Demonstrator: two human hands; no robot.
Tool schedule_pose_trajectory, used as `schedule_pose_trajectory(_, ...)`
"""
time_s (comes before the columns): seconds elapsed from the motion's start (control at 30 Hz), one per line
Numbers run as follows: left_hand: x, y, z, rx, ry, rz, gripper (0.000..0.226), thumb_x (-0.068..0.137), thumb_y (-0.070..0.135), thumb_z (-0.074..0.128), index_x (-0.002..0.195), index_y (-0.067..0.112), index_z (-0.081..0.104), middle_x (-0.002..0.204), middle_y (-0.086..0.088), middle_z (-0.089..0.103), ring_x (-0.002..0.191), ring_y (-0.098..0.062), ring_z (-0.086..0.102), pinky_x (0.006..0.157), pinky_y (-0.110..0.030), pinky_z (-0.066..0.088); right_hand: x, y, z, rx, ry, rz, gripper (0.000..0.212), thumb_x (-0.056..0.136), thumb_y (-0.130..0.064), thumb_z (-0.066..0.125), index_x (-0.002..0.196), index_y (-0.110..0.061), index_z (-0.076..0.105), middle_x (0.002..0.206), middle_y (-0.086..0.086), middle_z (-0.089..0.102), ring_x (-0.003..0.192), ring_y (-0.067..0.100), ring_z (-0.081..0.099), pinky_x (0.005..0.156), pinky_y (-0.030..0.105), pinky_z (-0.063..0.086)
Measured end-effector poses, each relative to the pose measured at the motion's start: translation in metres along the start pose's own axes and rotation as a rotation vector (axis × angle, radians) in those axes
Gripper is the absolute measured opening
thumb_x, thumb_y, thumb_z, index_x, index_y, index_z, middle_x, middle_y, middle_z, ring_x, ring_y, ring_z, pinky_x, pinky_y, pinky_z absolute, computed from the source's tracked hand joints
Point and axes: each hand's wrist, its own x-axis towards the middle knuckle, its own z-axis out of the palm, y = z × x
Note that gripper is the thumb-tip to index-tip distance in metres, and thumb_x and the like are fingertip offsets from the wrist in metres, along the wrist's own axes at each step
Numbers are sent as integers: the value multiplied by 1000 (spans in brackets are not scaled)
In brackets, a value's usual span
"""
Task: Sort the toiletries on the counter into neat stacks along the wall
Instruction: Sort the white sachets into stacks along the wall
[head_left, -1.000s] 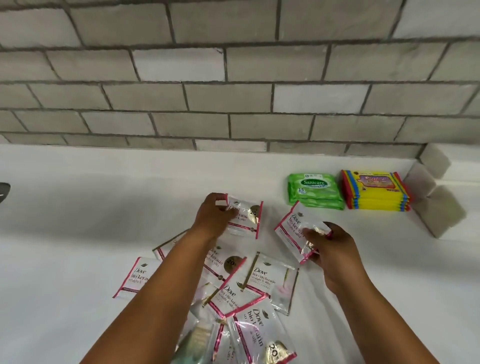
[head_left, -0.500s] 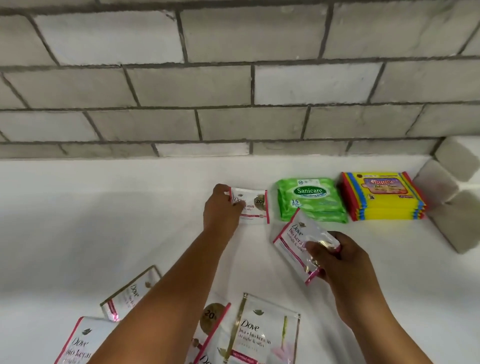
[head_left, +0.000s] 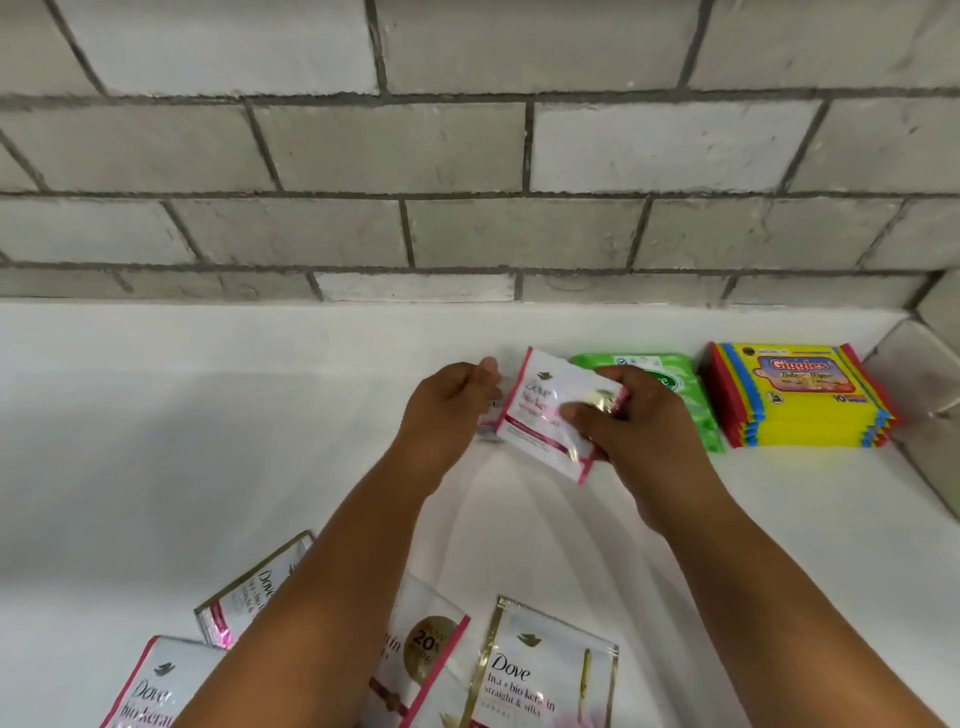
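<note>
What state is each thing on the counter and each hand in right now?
Left hand: over a sachet lying near the wall, grip unclear.
Right hand: pinching a pink-edged Dove sachet, tilted.
Green wipes stack: stacked by the wall.
Giggles wipes stack: neatly stacked.
Loose Dove sachets: scattered, unsorted.

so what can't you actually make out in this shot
- Sachet under the left hand: head view shows only a sliver; the hand and the held Dove sachet cover it.
- Green wipes pack: the right hand hides its near-left part.
- Loose sachets at the bottom: cut by the frame edge and the forearms, so no count.
</note>
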Motion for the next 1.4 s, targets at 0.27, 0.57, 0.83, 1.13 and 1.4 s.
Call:
schedule_pose_trajectory(0.27, 5, -16, -12, 21, 66, -13, 22, 82, 16, 75, 99, 22, 63, 88, -1, 73, 74, -20, 71, 72, -33, 58, 53, -15, 42, -554, -28, -194, 42, 78, -14, 76, 116, -17, 57, 96, 2, 61, 81, 17, 55, 55, 9, 38)
schedule_pose_trajectory(0.57, 14, -34, 0, 238, 139, -26, 17, 83, 16, 72, 98, 18, 65, 90, 5, 68, 78, -10, 61, 62, -11, 41, 65, 0, 66, -969, -107, -243, 39, 84, -14, 68, 118, -8, 51, 111, 14, 59, 103, 32, 58, 82, 34, 43)
schedule_pose_trajectory(0.83, 14, -36, 3, 318, 169, -18, 13, 84, 19, 71, 96, 18, 66, 90, 5, 66, 82, -11, 61, 68, -18, 40, 57, 11, 71, -1179, -8, -415, 38, 82, -13, 68, 114, -8, 49, 116, 14, 48, 104, 29, 50, 84, 34, 43)
schedule_pose_trajectory(1.13, -13, -25, -14, 412, 157, 26, 27, 93, 22, 61, 117, 11, 63, 117, -7, 63, 103, -19, 62, 80, -19, 39, 16, 0, 54, -1062, -31, -447, 26, 86, -18, 63, 107, -4, 58, 108, 18, 53, 100, 35, 50, 90, 41, 42)
schedule_pose_trajectory(1.4, -94, -20, -29, 453, 133, 35, 20, 93, 36, 57, 107, 23, 63, 118, 1, 59, 97, -13, 59, 84, -23, 43, -79, -1, 40, -967, -164, -279, 40, 91, -37, 59, 125, -18, 56, 124, 7, 54, 119, 29, 45, 95, 37, 44)
